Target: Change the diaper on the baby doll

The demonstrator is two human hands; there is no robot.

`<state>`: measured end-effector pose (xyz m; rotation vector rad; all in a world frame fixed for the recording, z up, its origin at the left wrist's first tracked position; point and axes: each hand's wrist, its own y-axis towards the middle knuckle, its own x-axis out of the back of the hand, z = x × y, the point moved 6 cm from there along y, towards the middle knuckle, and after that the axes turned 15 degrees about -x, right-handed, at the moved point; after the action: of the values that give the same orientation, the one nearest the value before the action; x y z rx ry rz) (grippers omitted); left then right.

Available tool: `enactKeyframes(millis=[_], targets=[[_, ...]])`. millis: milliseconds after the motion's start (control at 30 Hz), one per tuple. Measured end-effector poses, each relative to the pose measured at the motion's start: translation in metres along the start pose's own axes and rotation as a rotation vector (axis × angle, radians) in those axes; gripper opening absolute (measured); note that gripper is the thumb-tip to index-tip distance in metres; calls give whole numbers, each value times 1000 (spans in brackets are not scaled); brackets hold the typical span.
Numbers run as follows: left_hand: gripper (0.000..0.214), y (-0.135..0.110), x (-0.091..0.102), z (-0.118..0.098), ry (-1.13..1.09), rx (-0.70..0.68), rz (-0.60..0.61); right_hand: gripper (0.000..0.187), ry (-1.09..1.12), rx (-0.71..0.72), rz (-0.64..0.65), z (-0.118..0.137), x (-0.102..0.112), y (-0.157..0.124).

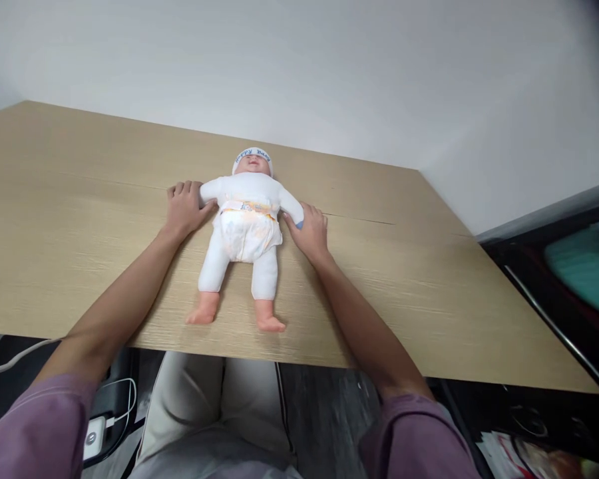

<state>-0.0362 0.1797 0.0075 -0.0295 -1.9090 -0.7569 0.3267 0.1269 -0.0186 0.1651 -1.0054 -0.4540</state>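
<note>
A baby doll lies on its back on the wooden table, head toward the wall and feet toward me. It has a white cloth body and a white headband with blue lettering. Around its waist sits a white diaper with an orange-patterned band across the front. My left hand is closed on the end of the doll's arm at the left, hiding its tip. On the other side my right hand grips the opposite arm near its end, where a bit of blue shows.
The light wooden table meets a white wall at the back. At the right edge stands a dark object with a teal panel. Below lie a white device with a cable, and papers at lower right.
</note>
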Motion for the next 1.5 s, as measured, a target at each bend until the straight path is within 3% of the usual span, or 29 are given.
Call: enactKeyframes(millis=[200, 300, 367, 433, 533, 667, 767, 900, 1000, 1100, 1167, 1233, 1333, 1433, 1500], targets=[[64, 2, 10, -36, 65, 96, 148, 48, 123, -101, -9, 24, 7, -10], [55, -19, 36, -66, -33, 169, 138, 46, 246, -140, -8, 38, 29, -28], [54, -50, 64, -86, -98, 187, 80, 44, 333, -118, 32, 42, 56, -48], [56, -97, 94, -108, -133, 184, 37, 42, 387, -76, 89, 41, 91, -75], [55, -190, 127, -146, -195, 152, 68, 40, 358, 3, 206, 32, 146, -130], [45, -328, 136, -200, -358, 53, 212, 33, 201, 129, 291, 20, 200, -222], [40, -416, 127, -223, -404, 58, 336, 44, 76, 213, 413, 19, 206, -290], [38, -484, 119, -224, -347, 169, 486, 43, 19, 299, 608, 28, 168, -351], [39, -504, 115, -219, -358, 279, 645, 40, 29, 239, 672, 20, 114, -365], [53, -507, 112, -217, -372, 302, 743, 43, 84, 132, 796, -5, 56, -373], [63, -508, 111, -216, -345, 291, 778, 41, 116, 63, 849, -26, 32, -381], [66, -508, 112, -214, -286, 245, 793, 40, 132, 32, 839, -43, 25, -391], [70, -496, 118, -214, -129, 119, 719, 44, 257, -19, 769, -61, 41, -405], [78, -463, 124, -228, -78, -44, 564, 45, 444, -135, 870, -69, 57, -419], [73, -433, 119, -250, -220, -190, 503, 46, 493, -191, 958, -67, 61, -426]])
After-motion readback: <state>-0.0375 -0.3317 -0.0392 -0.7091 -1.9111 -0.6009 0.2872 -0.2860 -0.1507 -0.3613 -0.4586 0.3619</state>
